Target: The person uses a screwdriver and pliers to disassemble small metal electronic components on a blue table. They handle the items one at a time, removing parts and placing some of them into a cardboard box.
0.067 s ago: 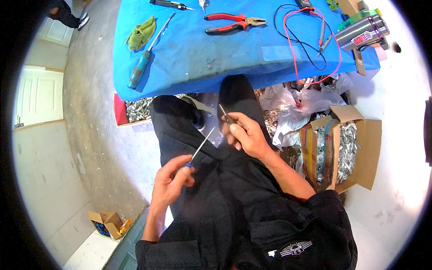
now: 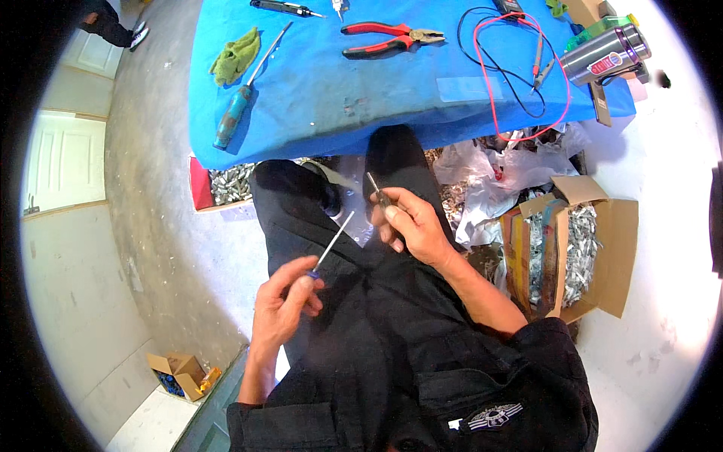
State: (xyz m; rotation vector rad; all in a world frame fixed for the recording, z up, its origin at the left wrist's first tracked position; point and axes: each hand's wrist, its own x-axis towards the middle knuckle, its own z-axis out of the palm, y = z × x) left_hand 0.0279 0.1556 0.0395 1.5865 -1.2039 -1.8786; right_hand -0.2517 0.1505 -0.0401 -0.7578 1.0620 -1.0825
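Above my lap, my left hand [image 2: 280, 300] is closed around the blue handle of a small screwdriver [image 2: 333, 244]. Its thin shaft slants up and to the right, with the tip free in the air. My right hand [image 2: 416, 227], a little higher and to the right, pinches a small dark piece with a thin metal rod [image 2: 374, 183] pointing up and left. Fingers cover most of that piece, so its kind does not show. The screwdriver tip and the piece are apart.
On the blue-covered table [image 2: 316, 98] lie a teal-handled screwdriver [image 2: 235, 114], green cloth [image 2: 236, 56], red-handled pliers [image 2: 392, 39], test leads [image 2: 482, 68] and a steel flask [image 2: 602, 56]. A carton [image 2: 617, 256] of metal pieces stands at the right.
My left hand and its screwdriver have shifted very slightly left. The right hand stays almost where it was, still pinching the dark piece.
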